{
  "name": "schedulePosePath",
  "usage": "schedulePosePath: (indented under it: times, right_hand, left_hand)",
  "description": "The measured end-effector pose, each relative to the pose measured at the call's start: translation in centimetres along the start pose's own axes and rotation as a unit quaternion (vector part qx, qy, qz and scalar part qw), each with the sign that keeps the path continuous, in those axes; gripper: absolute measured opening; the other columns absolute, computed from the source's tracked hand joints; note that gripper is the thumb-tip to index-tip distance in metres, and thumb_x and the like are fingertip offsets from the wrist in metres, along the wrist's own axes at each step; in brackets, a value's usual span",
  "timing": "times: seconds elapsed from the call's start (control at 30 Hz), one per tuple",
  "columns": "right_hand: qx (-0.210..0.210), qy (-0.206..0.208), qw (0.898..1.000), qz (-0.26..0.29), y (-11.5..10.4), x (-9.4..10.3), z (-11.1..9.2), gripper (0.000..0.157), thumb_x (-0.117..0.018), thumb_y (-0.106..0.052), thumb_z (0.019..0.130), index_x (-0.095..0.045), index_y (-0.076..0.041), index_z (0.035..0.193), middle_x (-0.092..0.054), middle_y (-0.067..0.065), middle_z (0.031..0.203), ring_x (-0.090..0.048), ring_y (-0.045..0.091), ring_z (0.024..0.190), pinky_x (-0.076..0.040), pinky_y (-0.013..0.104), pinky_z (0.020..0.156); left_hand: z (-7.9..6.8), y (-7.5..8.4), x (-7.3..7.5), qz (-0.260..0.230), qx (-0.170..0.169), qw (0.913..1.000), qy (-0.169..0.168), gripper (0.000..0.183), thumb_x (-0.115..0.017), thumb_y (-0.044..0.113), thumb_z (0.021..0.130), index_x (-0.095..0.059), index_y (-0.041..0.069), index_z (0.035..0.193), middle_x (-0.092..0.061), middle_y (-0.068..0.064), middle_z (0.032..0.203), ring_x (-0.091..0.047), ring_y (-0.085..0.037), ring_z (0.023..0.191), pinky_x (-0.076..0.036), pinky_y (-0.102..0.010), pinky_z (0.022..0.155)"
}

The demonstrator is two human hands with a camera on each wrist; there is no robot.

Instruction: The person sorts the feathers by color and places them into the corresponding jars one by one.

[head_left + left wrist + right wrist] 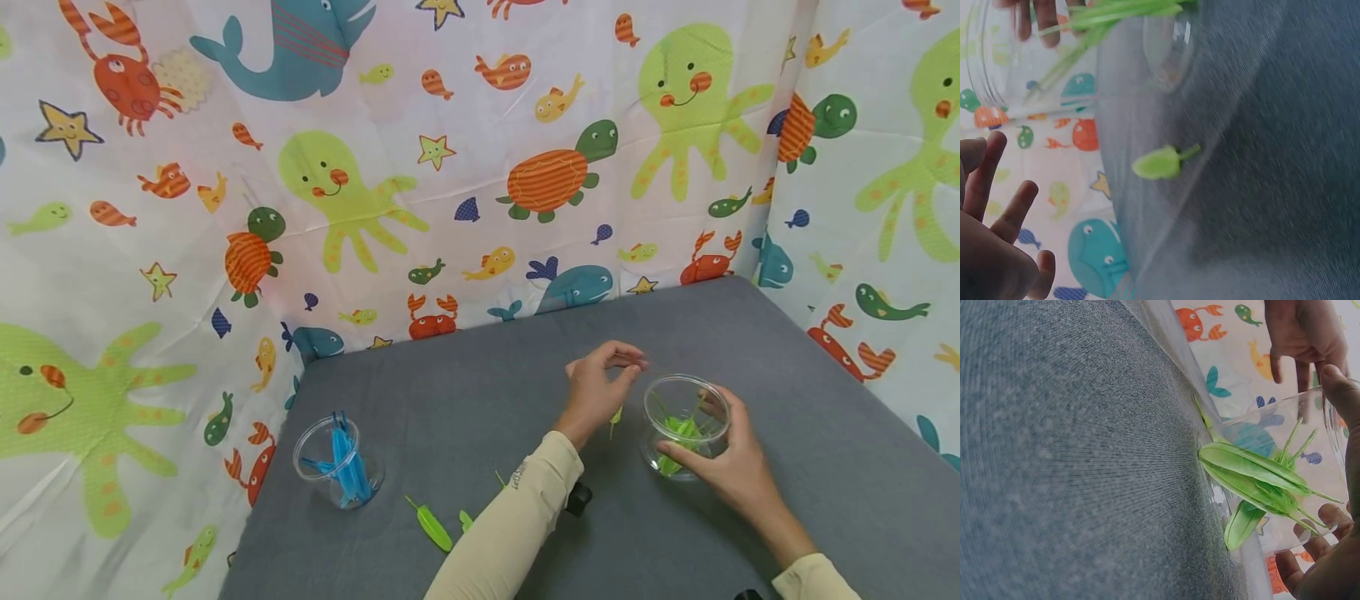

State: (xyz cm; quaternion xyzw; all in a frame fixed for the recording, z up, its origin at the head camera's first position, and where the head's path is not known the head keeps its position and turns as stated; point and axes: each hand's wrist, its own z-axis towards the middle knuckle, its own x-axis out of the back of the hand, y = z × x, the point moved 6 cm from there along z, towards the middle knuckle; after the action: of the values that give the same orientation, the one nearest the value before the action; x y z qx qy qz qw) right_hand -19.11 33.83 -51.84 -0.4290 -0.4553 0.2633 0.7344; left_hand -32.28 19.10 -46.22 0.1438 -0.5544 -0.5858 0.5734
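Note:
My right hand [741, 468] grips a clear plastic cup [649, 437] from its right side, thumb in front and fingers round the back. Inside lie several green feathers [681, 432], quills pointing up, also plain in the right wrist view [1254, 478]. To the left of the cup, a little higher than the table, hovers my left hand [597, 385]. Its fingers are loosely bent and no object shows in them. Just below that hand a loose green feather [616, 416] lies on the table, partly hidden in the head view.
Another clear cup [300, 446] with blue feathers [352, 473] stands at the left of the grey table [465, 408]. Green feathers [432, 525] lie near the front, some partly behind my left sleeve [510, 517]. A sea-animal curtain [465, 108] hangs behind.

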Motion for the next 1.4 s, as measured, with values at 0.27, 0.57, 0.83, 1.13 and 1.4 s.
schedulePosePath:
  times: [0.27,0.57,0.83,1.13,1.4]
  right_hand:
    - [0.004,0.003,1.000,0.000,0.0,0.0,0.0,0.117,-0.092,-0.029,0.076,-0.014,-0.007,0.160,-0.037,0.028,0.152,-0.040,0.048,0.136,-0.033,0.076,0.100]
    - [0.004,0.002,1.000,0.007,-0.1,-0.1,-0.1,0.116,-0.092,-0.028,0.076,-0.015,-0.007,0.160,-0.037,0.027,0.152,-0.040,0.046,0.135,-0.033,0.074,0.100]
    - [0.002,-0.001,1.000,0.010,0.0,-0.2,-0.1,0.116,-0.092,-0.028,0.076,-0.014,-0.009,0.161,-0.037,0.026,0.154,-0.040,0.046,0.136,-0.032,0.075,0.101]
    - [0.007,-0.002,1.000,0.012,0.0,-0.3,-0.3,0.115,-0.092,-0.027,0.076,-0.015,-0.008,0.160,-0.038,0.027,0.152,-0.041,0.046,0.135,-0.033,0.074,0.101]
    - [0.008,0.002,1.000,0.007,0.0,0.0,-0.2,0.114,-0.091,-0.027,0.077,-0.015,-0.009,0.160,-0.038,0.027,0.153,-0.040,0.046,0.135,-0.033,0.074,0.100]
  left_hand:
    - [0.3,-2.1,0.4,0.000,0.019,0.9998,-0.005,0.011,-0.068,0.024,0.099,-0.069,0.029,0.108,-0.076,0.021,0.100,-0.063,0.012,0.098,-0.022,-0.044,0.110]
    - [0.1,-3.7,-0.4,0.117,0.037,0.9889,-0.084,0.027,-0.067,0.013,0.099,-0.069,0.034,0.116,-0.073,0.024,0.109,-0.060,0.001,0.115,-0.024,-0.048,0.108]
    - [-0.4,-5.4,-1.6,0.182,0.086,0.9620,-0.184,0.066,-0.061,-0.006,0.090,-0.062,0.043,0.133,-0.065,0.026,0.132,-0.031,-0.020,0.154,-0.013,-0.055,0.121]
    - [-0.9,-6.8,-2.3,0.292,0.079,0.9255,-0.227,0.076,-0.070,-0.003,0.084,-0.057,0.048,0.138,-0.064,0.026,0.135,-0.022,-0.027,0.157,-0.009,-0.062,0.122]
    - [-0.8,-6.5,-2.2,0.408,0.000,0.8925,-0.192,0.053,-0.080,0.025,0.088,-0.063,0.048,0.133,-0.069,0.025,0.124,-0.048,-0.019,0.132,-0.019,-0.062,0.118]
